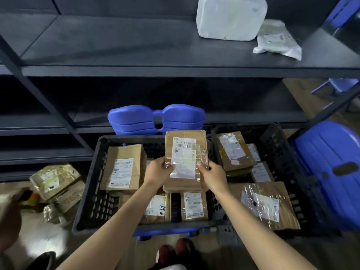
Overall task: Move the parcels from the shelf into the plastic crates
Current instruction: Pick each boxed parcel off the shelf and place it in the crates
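Both hands hold a brown cardboard parcel (pixel 185 151) with a white label, above the left black plastic crate (pixel 91 191). My left hand (pixel 158 172) grips its lower left edge, my right hand (pixel 213 175) its lower right edge. This crate holds several brown parcels, among them a big one (pixel 124 166) at its left. A second black crate (pixel 276 145) stands right of it, with several more labelled parcels (pixel 233 151). On the dark shelf (pixel 116 43) above lie a white wrapped block (pixel 229 16) and a white poly bag (pixel 276 38).
Stacked blue plastic stools (pixel 155 119) stand behind the crates, and a further blue stool (pixel 331 162) is at the right. Taped parcels (pixel 56 182) lie on the floor at the left under the lower shelves. My shoes (pixel 175 252) are in front of the crates.
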The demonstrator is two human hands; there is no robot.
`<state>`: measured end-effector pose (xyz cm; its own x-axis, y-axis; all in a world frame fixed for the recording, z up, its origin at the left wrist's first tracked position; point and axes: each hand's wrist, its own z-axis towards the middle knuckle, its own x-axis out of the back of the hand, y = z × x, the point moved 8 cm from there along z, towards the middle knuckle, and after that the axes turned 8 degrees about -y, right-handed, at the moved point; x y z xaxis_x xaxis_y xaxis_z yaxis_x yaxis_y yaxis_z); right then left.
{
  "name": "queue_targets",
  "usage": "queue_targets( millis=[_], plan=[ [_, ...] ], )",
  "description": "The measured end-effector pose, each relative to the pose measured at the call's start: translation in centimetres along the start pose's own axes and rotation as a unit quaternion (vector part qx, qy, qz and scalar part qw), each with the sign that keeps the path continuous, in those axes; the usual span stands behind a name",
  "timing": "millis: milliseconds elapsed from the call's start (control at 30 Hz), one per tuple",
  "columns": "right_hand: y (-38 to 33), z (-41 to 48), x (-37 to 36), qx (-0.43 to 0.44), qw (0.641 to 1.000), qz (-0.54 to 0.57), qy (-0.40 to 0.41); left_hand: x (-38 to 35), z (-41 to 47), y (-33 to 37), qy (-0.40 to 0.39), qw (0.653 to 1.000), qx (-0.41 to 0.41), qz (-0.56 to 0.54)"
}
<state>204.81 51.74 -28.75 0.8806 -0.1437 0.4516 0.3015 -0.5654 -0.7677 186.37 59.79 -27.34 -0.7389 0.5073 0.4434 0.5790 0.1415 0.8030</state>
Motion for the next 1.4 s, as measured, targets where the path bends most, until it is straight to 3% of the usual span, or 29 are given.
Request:
queue_targets(
  millis=[467, 833, 1000, 1100, 1167, 1233, 1300, 1400],
  plan=[
    [8.1, 7.7, -2.4, -0.073, 0.997, -0.010, 0.015, -7.5, 7.8, -6.3, -0.038, 0.998, 0.053, 0.021],
    [9.7, 10.4, -3.3, -0.061, 0.997, -0.034, 0.039, -9.1, 10.6, -8.9, -0.022, 0.998, 0.058, 0.018],
    [7.8, 9.5, -3.0, 0.038, 0.983, -0.168, 0.065, -9.1, 10.6, -8.7, -0.038, 0.997, 0.043, 0.044],
    [6.3, 8.1, -4.3, 0.106, 0.936, -0.333, 0.034, -9.1, 9.6, -8.2, -0.050, 0.993, 0.025, 0.101],
    [6.2, 6.9, -5.3, 0.144, 0.898, -0.416, 0.005, -9.5, 8.3, -7.2, -0.060, 0.975, -0.019, 0.212],
    [7.4, 6.7, -6.0, 0.131, 0.878, -0.460, -0.030, -11.0, 6.7, -6.5, -0.103, 0.930, -0.075, 0.344],
    [8.0, 7.0, -6.0, 0.112, 0.869, -0.480, -0.046, -12.6, 5.6, -6.7, -0.138, 0.881, -0.107, 0.439],
    [7.9, 7.5, -5.9, 0.117, 0.861, -0.486, -0.089, -13.5, 5.8, -7.7, -0.155, 0.846, -0.106, 0.499]
  ],
)
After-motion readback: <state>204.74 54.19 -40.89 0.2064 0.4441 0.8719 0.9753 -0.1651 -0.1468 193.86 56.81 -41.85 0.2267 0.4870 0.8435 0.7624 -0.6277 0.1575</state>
